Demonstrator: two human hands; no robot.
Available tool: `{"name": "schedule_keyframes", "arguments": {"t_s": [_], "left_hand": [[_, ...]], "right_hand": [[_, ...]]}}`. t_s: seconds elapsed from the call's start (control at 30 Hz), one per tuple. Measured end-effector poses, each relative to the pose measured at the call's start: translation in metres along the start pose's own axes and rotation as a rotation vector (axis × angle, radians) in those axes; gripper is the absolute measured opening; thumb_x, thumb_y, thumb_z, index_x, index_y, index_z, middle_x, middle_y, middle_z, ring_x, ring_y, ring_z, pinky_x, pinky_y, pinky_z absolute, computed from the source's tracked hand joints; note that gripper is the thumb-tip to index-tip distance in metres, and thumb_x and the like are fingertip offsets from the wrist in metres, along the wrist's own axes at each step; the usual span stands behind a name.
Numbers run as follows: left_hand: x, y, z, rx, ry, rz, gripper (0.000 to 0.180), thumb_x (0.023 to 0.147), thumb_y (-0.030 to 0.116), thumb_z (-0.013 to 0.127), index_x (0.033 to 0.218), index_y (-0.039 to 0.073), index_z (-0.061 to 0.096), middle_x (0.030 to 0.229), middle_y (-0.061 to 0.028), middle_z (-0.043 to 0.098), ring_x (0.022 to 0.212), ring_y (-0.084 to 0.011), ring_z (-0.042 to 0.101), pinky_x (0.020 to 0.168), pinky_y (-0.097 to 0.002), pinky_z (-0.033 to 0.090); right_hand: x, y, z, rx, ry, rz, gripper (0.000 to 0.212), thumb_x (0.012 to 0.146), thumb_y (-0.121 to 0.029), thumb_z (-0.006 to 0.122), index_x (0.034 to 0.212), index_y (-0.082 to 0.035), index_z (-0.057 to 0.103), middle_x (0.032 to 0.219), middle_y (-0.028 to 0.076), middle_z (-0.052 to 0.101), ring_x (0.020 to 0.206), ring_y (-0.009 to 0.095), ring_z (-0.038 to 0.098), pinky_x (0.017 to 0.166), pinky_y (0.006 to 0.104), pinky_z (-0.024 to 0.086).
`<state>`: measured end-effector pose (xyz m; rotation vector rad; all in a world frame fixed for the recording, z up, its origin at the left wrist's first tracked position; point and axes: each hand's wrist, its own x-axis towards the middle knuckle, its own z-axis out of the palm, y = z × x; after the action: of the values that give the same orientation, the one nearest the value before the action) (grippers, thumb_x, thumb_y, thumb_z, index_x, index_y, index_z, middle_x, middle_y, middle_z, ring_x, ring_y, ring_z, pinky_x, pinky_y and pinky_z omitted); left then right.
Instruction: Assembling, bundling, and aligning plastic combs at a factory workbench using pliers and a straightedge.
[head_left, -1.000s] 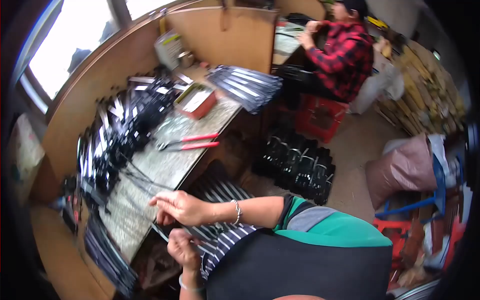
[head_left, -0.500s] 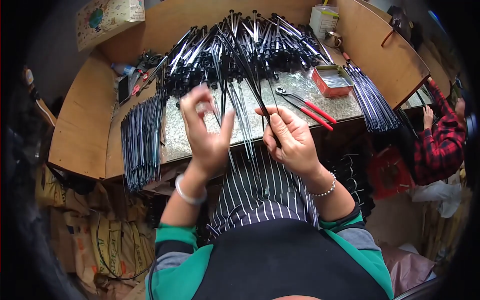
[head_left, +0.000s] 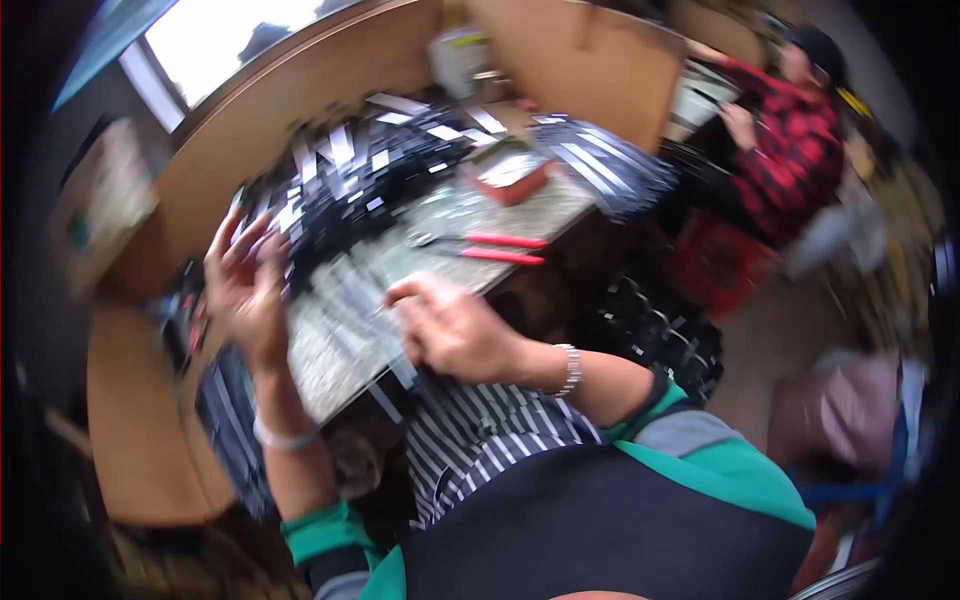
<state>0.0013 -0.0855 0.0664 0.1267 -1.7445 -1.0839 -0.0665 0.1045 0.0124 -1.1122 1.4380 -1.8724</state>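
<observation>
Raised at the left of the table, my left hand has its fingers spread and holds nothing that I can see. My right hand is over the table's front edge with its fingers curled together; what they hold, if anything, is lost in the blur. Between the hands, thin metal rods lie on the speckled tabletop. Beyond them spreads a heap of black and silver rods. Cutting pliers with red handles lie past my right hand, near a red tin.
Bundles of dark rods hang over the table's edge at the right and left. Wooden panels wall the table. At the far right a person in a red checked shirt works beside a red crate.
The whole view has swung to the right and blurred. My hands have moved apart, the left one rising. The black rods that my right hand held no longer show in it.
</observation>
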Motion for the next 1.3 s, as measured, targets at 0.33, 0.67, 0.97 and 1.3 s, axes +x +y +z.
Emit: {"name": "schedule_keyframes", "arguments": {"t_s": [0.33,0.67,0.97,1.3], "left_hand": [[0.015,-0.014,-0.004,-0.247,-0.210,-0.008,0.047,0.090,0.006,0.052,0.133,0.001,0.034,0.117,-0.0138,0.053,0.092,-0.0121,0.056,0.082,-0.0222,0.043],[0.020,-0.006,-0.006,-0.524,-0.305,-0.091,0.036,0.091,0.006,0.048,0.125,0.002,0.037,0.100,-0.0060,0.053,0.080,-0.0108,0.051,0.078,-0.0220,0.042],[0.020,0.001,-0.011,-0.297,-0.198,-0.042,0.031,0.091,0.010,0.051,0.120,0.005,0.043,0.091,0.0011,0.052,0.073,-0.0032,0.047,0.065,-0.0155,0.039],[0.007,0.025,0.011,-0.015,-0.218,-0.032,0.037,0.090,0.009,0.051,0.126,0.005,0.041,0.102,-0.0035,0.050,0.078,-0.0065,0.051,0.060,-0.0166,0.043]], "right_hand": [[-0.004,0.000,-0.015,0.342,-0.271,0.170,0.029,0.098,-0.026,0.033,0.103,-0.002,0.048,0.055,0.004,0.052,0.036,0.004,0.034,0.036,0.0181,0.030],[0.004,0.002,-0.023,0.407,-0.401,0.218,0.031,0.098,-0.027,0.032,0.106,-0.002,0.047,0.061,0.005,0.053,0.035,0.005,0.039,0.033,0.0179,0.032],[0.013,0.011,-0.025,0.098,-0.206,-0.053,0.030,0.098,-0.025,0.034,0.106,0.000,0.048,0.088,0.006,0.058,0.055,0.007,0.054,0.050,0.0179,0.044],[0.016,-0.011,-0.035,0.000,-0.286,-0.007,0.026,0.097,-0.021,0.036,0.094,0.000,0.052,0.069,0.005,0.055,0.059,0.007,0.052,0.054,0.0236,0.045]]}}
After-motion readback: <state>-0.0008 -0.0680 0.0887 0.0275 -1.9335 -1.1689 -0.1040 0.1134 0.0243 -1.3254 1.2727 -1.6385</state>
